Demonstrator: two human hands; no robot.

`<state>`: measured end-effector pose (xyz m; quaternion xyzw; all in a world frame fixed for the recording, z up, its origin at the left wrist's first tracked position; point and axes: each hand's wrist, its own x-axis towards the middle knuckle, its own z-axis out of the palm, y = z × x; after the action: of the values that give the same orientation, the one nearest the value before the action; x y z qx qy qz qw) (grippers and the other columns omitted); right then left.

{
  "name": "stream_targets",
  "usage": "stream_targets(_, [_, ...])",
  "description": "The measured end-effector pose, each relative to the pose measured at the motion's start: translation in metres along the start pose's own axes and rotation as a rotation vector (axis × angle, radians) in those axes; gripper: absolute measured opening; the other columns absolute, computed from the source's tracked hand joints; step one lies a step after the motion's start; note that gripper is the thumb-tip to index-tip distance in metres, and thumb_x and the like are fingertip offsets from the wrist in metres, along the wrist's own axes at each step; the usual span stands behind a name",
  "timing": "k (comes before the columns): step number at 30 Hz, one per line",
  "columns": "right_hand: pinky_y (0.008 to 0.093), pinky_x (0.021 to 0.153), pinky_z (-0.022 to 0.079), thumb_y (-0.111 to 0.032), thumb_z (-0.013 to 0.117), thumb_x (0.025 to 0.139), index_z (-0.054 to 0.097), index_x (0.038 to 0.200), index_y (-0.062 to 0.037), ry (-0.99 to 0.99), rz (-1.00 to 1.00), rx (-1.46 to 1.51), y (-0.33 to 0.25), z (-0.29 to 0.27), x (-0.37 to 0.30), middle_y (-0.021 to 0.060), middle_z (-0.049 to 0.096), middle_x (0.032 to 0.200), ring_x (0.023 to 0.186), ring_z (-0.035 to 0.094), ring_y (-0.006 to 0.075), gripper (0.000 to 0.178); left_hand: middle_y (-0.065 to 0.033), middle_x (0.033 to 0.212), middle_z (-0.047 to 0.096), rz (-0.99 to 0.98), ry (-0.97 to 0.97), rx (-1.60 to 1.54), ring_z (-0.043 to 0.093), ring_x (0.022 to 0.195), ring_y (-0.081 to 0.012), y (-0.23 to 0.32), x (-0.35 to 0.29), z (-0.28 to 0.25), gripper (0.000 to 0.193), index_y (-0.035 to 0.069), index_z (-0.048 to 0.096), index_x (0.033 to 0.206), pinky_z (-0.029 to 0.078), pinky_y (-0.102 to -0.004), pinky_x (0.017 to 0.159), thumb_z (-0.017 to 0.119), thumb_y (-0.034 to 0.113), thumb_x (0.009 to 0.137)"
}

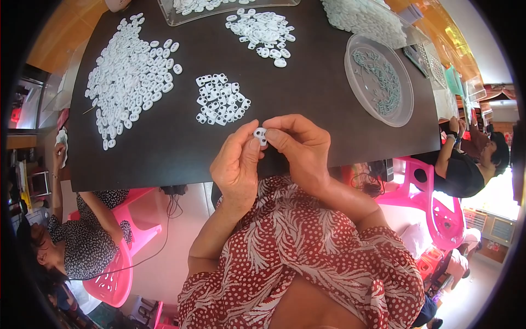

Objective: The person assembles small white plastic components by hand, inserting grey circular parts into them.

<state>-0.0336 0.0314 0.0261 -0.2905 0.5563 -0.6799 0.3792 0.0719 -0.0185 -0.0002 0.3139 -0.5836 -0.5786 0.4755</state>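
Observation:
Between my two hands, just past the table's near edge, is a small white plastic piece with dark holes (pixel 261 135). My left hand (pixel 236 162) pinches it from the left with thumb and forefinger. From the right, my right hand (pixel 300 145) grips it the same way, its fingers curled. Whether it is one piece or two pressed together I cannot tell. Straight beyond my hands lies a small heap of white angular pieces with holes (pixel 223 100). Farther off is a pile of white oval two-hole pieces (pixel 267 33).
A large pile of white oval pieces (pixel 129 74) covers the table's left. At right stands a round clear tub (pixel 408 104) holding small greenish screw-like parts. Behind are a clear tray (pixel 172 22) and a heaped container (pixel 364 22). People sit at left (pixel 90 247) and right (pixel 457 164).

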Motion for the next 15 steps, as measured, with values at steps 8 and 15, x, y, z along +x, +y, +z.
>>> stream_targets(8, [0.0206,0.068,0.048,0.0,0.061,0.084,0.062,0.094,0.0039,0.117,-0.011,-0.045,0.0019,0.0008,0.0021,0.0034,0.064,0.084,0.076,0.058,0.0066,0.011,-0.0052,0.081,0.062,-0.006,0.004,0.029,0.057,0.067,-0.0072,0.0019,0.0005,0.0014,0.022,-0.002,0.061,0.11,0.048,-0.0197,0.059,0.057,0.003,0.089])
stream_targets(15, [0.0201,0.069,0.048,0.0,0.061,0.083,0.062,0.095,0.0034,0.105,-0.024,-0.077,0.0007,-0.002,0.0081,0.0027,0.064,0.085,0.076,0.057,0.0061,0.012,-0.0043,0.08,0.062,-0.023,-0.005,0.003,0.057,0.068,-0.0073,-0.0009,0.0006,0.0007,0.023,-0.003,0.059,0.111,0.048,-0.0198,0.059,0.057,0.004,0.089])
